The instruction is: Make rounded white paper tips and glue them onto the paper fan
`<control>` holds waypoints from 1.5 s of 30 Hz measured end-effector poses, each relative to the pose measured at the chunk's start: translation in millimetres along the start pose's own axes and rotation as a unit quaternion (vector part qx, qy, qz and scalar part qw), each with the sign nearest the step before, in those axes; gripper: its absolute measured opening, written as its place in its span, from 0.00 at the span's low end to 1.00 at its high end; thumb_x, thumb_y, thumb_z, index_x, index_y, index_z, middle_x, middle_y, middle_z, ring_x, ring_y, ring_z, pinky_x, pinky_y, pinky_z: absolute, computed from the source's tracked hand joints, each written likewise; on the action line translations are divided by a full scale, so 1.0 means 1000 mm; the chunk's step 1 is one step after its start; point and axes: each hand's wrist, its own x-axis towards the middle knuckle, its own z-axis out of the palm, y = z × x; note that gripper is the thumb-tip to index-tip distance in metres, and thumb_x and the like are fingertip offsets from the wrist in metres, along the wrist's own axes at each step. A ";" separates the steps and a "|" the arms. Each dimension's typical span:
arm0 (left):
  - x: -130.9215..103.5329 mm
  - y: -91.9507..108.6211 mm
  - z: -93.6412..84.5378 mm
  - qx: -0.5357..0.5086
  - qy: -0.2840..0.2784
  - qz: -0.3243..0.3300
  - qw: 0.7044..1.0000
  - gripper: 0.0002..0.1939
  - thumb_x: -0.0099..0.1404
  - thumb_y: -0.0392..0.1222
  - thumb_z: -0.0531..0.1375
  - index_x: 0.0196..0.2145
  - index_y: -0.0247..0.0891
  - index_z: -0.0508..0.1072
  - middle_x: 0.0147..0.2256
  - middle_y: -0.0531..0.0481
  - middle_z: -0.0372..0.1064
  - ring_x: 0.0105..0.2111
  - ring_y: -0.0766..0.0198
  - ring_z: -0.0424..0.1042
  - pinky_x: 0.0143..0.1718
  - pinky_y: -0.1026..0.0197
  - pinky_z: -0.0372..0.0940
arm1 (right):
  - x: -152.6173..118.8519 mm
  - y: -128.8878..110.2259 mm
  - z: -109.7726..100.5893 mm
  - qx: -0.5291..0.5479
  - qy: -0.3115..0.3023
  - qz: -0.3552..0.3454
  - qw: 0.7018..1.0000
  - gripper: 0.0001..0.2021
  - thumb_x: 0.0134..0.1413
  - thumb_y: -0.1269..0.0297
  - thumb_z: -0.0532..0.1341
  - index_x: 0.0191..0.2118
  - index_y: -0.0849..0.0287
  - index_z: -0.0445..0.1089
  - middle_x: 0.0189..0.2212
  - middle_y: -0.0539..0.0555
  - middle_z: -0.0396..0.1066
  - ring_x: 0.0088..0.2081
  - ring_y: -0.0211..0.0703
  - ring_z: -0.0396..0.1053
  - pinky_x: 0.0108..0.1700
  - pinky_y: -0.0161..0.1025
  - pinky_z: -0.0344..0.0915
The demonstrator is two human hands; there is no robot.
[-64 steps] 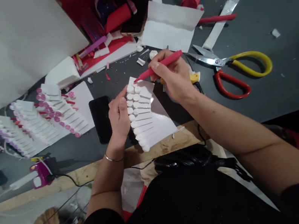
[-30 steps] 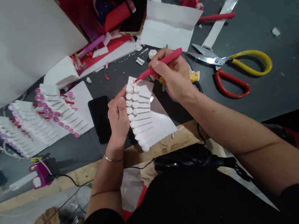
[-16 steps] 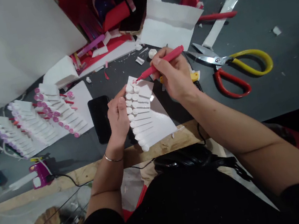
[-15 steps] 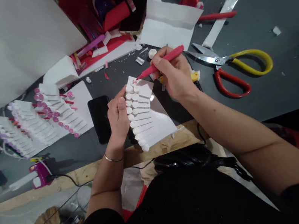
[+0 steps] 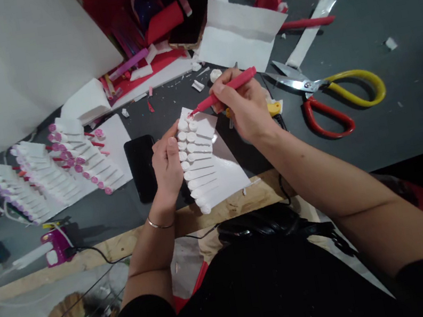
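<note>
My right hand point(image 5: 243, 103) grips a red felt-tip pen point(image 5: 237, 81) slantwise, its tip on the topmost of several rolled white paper pieces point(image 5: 192, 148). Faint red marks show on that end. These rolls lie side by side in a column along the left edge of a white card point(image 5: 229, 169). With my left hand point(image 5: 168, 166), fingers behind and thumb on the near side, I hold the card's left edge. A black phone point(image 5: 143, 169) lies just left of that hand.
Left stand cards of rolls with pink and purple ends point(image 5: 78, 162). Right lie scissors point(image 5: 308, 85) with one yellow and one red handle, a knife point(image 5: 315, 27) and a folded white sheet point(image 5: 241, 29). A purple glue gun point(image 5: 58, 246) rests near the wooden table edge point(image 5: 235, 206).
The red pen and my right hand have shifted slightly left and down, the tip staying on the top roll. My left hand and the card have not visibly moved.
</note>
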 end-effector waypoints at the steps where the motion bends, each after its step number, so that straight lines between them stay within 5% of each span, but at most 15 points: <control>1: 0.000 0.000 0.000 -0.002 0.001 -0.002 1.000 0.31 0.76 0.68 0.49 0.55 0.46 0.81 0.54 0.47 0.82 0.52 0.56 0.79 0.59 0.49 0.68 | 0.000 0.001 -0.001 -0.007 0.001 0.006 1.000 0.24 0.55 0.35 0.68 0.32 0.51 0.65 0.31 0.48 0.69 0.29 0.38 0.71 0.36 0.43 0.76; 30: 0.000 0.001 0.000 -0.009 -0.003 -0.007 1.000 0.29 0.76 0.67 0.49 0.54 0.50 0.82 0.54 0.48 0.81 0.53 0.56 0.79 0.59 0.48 0.70 | -0.001 0.001 -0.002 -0.025 -0.009 0.013 1.000 0.22 0.54 0.38 0.70 0.32 0.50 0.65 0.30 0.48 0.67 0.32 0.41 0.72 0.39 0.46 0.78; 45: 0.001 -0.003 -0.001 0.002 -0.005 0.006 1.000 0.31 0.76 0.67 0.49 0.55 0.47 0.82 0.53 0.45 0.82 0.48 0.55 0.80 0.56 0.48 0.70 | 0.000 0.005 -0.006 -0.017 -0.004 0.033 0.999 0.23 0.56 0.36 0.69 0.39 0.51 0.70 0.29 0.47 0.68 0.30 0.37 0.71 0.33 0.38 0.74</control>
